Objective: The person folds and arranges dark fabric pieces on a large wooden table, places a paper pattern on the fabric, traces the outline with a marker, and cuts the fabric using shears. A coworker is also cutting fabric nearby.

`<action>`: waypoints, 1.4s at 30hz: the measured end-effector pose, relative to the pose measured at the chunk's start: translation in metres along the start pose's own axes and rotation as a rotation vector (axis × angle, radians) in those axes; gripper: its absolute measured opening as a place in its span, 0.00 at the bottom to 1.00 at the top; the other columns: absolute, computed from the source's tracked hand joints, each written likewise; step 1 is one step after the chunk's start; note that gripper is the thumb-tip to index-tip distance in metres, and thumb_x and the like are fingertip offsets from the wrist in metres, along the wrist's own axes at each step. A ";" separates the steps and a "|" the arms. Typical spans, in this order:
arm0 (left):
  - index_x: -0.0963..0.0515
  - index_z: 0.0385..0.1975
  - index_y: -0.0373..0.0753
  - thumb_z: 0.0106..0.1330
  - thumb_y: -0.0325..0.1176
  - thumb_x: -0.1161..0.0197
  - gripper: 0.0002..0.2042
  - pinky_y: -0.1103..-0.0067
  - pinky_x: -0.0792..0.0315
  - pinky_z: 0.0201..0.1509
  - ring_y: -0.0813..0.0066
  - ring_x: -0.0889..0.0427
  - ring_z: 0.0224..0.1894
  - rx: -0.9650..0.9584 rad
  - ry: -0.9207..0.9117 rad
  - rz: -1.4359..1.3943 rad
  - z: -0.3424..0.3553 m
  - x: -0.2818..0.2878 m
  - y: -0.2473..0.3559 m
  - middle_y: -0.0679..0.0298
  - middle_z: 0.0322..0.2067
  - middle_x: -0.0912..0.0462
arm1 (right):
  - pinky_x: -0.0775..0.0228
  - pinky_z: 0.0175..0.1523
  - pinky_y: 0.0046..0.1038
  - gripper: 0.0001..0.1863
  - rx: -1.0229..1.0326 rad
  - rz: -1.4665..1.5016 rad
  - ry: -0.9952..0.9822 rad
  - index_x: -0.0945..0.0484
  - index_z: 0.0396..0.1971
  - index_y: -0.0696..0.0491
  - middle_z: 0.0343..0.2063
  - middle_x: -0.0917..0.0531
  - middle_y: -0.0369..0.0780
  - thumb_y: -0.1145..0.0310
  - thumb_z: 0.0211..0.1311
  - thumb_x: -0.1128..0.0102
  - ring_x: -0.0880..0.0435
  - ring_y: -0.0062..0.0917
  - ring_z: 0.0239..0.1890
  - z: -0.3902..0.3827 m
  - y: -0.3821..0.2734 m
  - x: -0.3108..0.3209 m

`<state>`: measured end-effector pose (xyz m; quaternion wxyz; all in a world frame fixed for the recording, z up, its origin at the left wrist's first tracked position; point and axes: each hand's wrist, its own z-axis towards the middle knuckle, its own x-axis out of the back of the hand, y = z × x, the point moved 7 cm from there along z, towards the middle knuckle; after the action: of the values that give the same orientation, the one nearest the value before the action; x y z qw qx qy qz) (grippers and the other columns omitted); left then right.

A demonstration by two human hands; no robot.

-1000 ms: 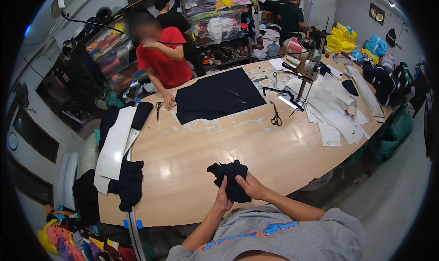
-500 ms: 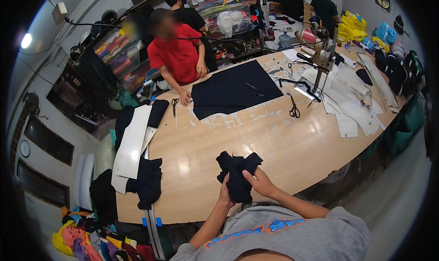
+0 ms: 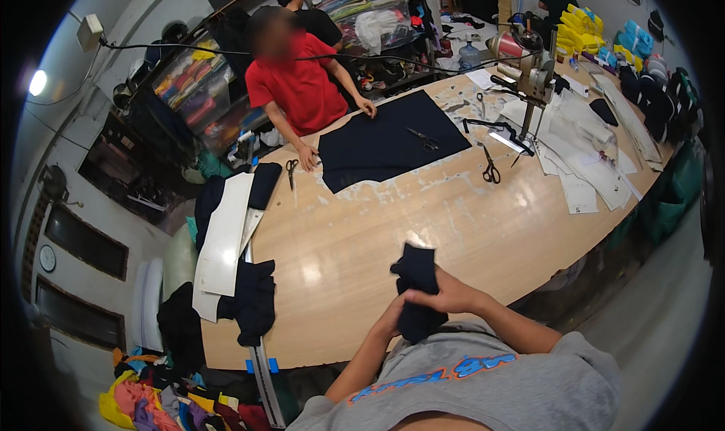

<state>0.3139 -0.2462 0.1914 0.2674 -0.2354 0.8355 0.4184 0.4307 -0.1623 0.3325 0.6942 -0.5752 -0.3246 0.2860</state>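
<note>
Just above the near edge of the wooden table (image 3: 332,280), I hold a bunched dark navy cloth (image 3: 415,261) in front of my body. My right hand (image 3: 445,295) is closed on it, thumb across its front. My left hand (image 3: 393,314) grips it lower on the left and is partly hidden behind it. Beyond lies a large navy fabric sheet (image 3: 377,152) with scissors (image 3: 423,138) on it. More scissors (image 3: 491,167) lie to its right. At the left, white pattern pieces (image 3: 226,235) rest on navy cloth (image 3: 257,303).
A co-worker in red (image 3: 291,84) stands across the table, both hands at the fabric sheet. A cutting machine (image 3: 529,84) stands at the right among paper patterns (image 3: 574,159) and yellow bundles (image 3: 578,31). Colorful scraps (image 3: 143,393) are piled at lower left. Two other people stand behind.
My hands have shifted right in view and turned the cloth into a narrower, more upright bundle. The co-worker's raised hand has come down to the fabric sheet. The view has shifted slightly.
</note>
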 end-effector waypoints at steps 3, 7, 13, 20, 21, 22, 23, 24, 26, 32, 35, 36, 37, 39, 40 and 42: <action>0.27 0.72 0.33 0.79 0.52 0.35 0.32 0.66 0.13 0.61 0.66 0.12 0.59 -0.111 0.039 0.313 0.003 0.009 0.006 0.57 0.62 0.16 | 0.38 0.80 0.48 0.46 0.278 -0.473 -0.125 0.25 0.73 0.59 0.64 0.20 0.58 0.38 0.68 0.26 0.31 0.58 0.73 0.005 -0.010 -0.013; 0.30 0.76 0.38 0.83 0.55 0.41 0.32 0.67 0.13 0.65 0.65 0.12 0.61 -0.107 0.040 0.264 0.001 0.024 0.007 0.56 0.64 0.16 | 0.40 0.82 0.50 0.38 0.128 -0.592 -0.207 0.20 0.68 0.61 0.76 0.28 0.55 0.41 0.76 0.34 0.36 0.56 0.80 0.004 0.000 -0.016; 0.37 0.81 0.41 0.85 0.59 0.44 0.35 0.66 0.15 0.69 0.58 0.14 0.67 -0.087 0.167 0.139 0.012 0.026 0.006 0.53 0.73 0.23 | 0.41 0.83 0.51 0.32 0.121 -0.396 -0.002 0.16 0.61 0.66 0.82 0.37 0.54 0.48 0.82 0.40 0.39 0.56 0.82 -0.002 0.065 -0.013; 0.63 0.90 0.53 0.74 0.73 0.40 0.56 0.35 0.47 0.82 0.37 0.56 0.89 -0.097 0.344 1.834 0.061 0.146 -0.100 0.49 0.89 0.65 | 0.45 0.85 0.56 0.43 -0.764 -0.925 -0.303 0.34 0.84 0.35 0.85 0.48 0.61 0.50 0.72 0.29 0.47 0.66 0.84 -0.063 0.246 0.006; 0.66 0.90 0.53 0.68 0.77 0.39 0.61 0.26 0.56 0.80 0.34 0.64 0.89 -0.202 0.363 1.770 0.055 0.161 -0.121 0.49 0.90 0.72 | 0.45 0.85 0.57 0.47 -0.662 -0.840 -0.273 0.39 0.85 0.33 0.85 0.48 0.60 0.50 0.69 0.27 0.47 0.66 0.84 -0.069 0.263 0.000; 0.65 0.90 0.53 0.68 0.76 0.37 0.61 0.27 0.57 0.80 0.35 0.65 0.89 -0.267 0.338 1.802 0.067 0.149 -0.134 0.50 0.90 0.73 | 0.45 0.85 0.58 0.51 -0.597 -0.783 -0.199 0.43 0.87 0.31 0.85 0.49 0.60 0.51 0.67 0.25 0.48 0.66 0.84 -0.090 0.303 0.016; 0.65 0.90 0.54 0.67 0.75 0.36 0.61 0.27 0.58 0.81 0.36 0.66 0.89 -0.323 0.342 1.825 0.072 0.140 -0.142 0.50 0.90 0.73 | 0.46 0.85 0.59 0.56 -0.514 -0.726 -0.150 0.48 0.88 0.30 0.85 0.49 0.59 0.51 0.65 0.23 0.49 0.67 0.84 -0.101 0.324 0.027; 0.65 0.91 0.54 0.67 0.74 0.34 0.62 0.28 0.59 0.81 0.36 0.67 0.89 -0.352 0.368 1.843 0.070 0.139 -0.142 0.51 0.90 0.73 | 0.46 0.85 0.59 0.56 -0.453 -0.714 -0.149 0.48 0.88 0.30 0.85 0.48 0.59 0.51 0.65 0.22 0.49 0.67 0.84 -0.108 0.324 0.028; 0.64 0.91 0.54 0.65 0.71 0.31 0.63 0.27 0.61 0.81 0.37 0.69 0.90 -0.243 0.332 1.812 0.067 0.143 -0.142 0.52 0.90 0.73 | 0.46 0.85 0.61 0.57 -0.339 -0.680 -0.155 0.48 0.88 0.30 0.85 0.47 0.59 0.52 0.64 0.21 0.49 0.66 0.84 -0.125 0.309 0.023; 0.62 0.90 0.53 0.63 0.65 0.26 0.63 0.27 0.59 0.80 0.37 0.65 0.89 -0.172 0.376 1.855 0.062 0.138 -0.139 0.52 0.90 0.70 | 0.45 0.82 0.65 0.64 -0.407 -0.810 -0.155 0.56 0.90 0.28 0.87 0.56 0.58 0.46 0.62 0.20 0.52 0.65 0.86 -0.107 0.274 0.006; 0.56 0.89 0.51 0.61 0.56 0.21 0.61 0.33 0.49 0.81 0.36 0.54 0.86 -0.225 0.360 1.872 0.061 0.123 -0.129 0.49 0.88 0.60 | 0.48 0.80 0.72 0.66 -0.340 -0.893 -0.242 0.57 0.90 0.29 0.88 0.60 0.57 0.41 0.59 0.18 0.57 0.66 0.87 -0.091 0.262 -0.006; 0.53 0.89 0.50 0.60 0.51 0.19 0.60 0.35 0.45 0.81 0.35 0.50 0.84 -0.251 0.344 1.874 0.061 0.117 -0.123 0.48 0.87 0.56 | 0.50 0.80 0.74 0.67 -0.324 -0.925 -0.280 0.57 0.90 0.29 0.88 0.61 0.57 0.39 0.58 0.18 0.59 0.67 0.87 -0.085 0.262 -0.010; 0.50 0.88 0.49 0.59 0.46 0.19 0.58 0.40 0.41 0.81 0.36 0.46 0.82 -0.306 0.334 1.799 0.061 0.109 -0.117 0.48 0.85 0.51 | 0.52 0.79 0.76 0.68 -0.370 -0.962 -0.324 0.56 0.90 0.29 0.88 0.62 0.56 0.38 0.57 0.17 0.61 0.67 0.87 -0.080 0.268 -0.013; 0.45 0.85 0.48 0.56 0.36 0.18 0.55 0.48 0.34 0.80 0.36 0.39 0.78 -0.403 0.333 1.644 0.058 0.102 -0.105 0.47 0.80 0.42 | 0.55 0.78 0.79 0.69 -0.450 -1.032 -0.425 0.55 0.90 0.29 0.89 0.62 0.56 0.36 0.54 0.16 0.63 0.68 0.87 -0.069 0.279 -0.024; 0.44 0.84 0.47 0.56 0.34 0.18 0.54 0.51 0.32 0.79 0.36 0.36 0.77 -0.420 0.356 1.616 0.055 0.103 -0.100 0.46 0.78 0.41 | 0.56 0.78 0.79 0.69 -0.451 -1.039 -0.434 0.53 0.89 0.29 0.88 0.61 0.56 0.36 0.53 0.16 0.63 0.68 0.87 -0.062 0.279 -0.030; 0.42 0.83 0.46 0.55 0.29 0.19 0.53 0.56 0.27 0.77 0.34 0.32 0.74 -0.456 0.398 1.559 0.050 0.104 -0.092 0.45 0.74 0.37 | 0.57 0.77 0.80 0.69 -0.456 -1.052 -0.449 0.50 0.89 0.30 0.88 0.59 0.55 0.36 0.50 0.15 0.63 0.68 0.87 -0.051 0.278 -0.038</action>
<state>0.3057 -0.2726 0.0460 -0.3054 0.2921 0.6856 0.5928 0.4396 -0.1745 0.0475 0.5166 -0.3975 -0.7561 -0.0575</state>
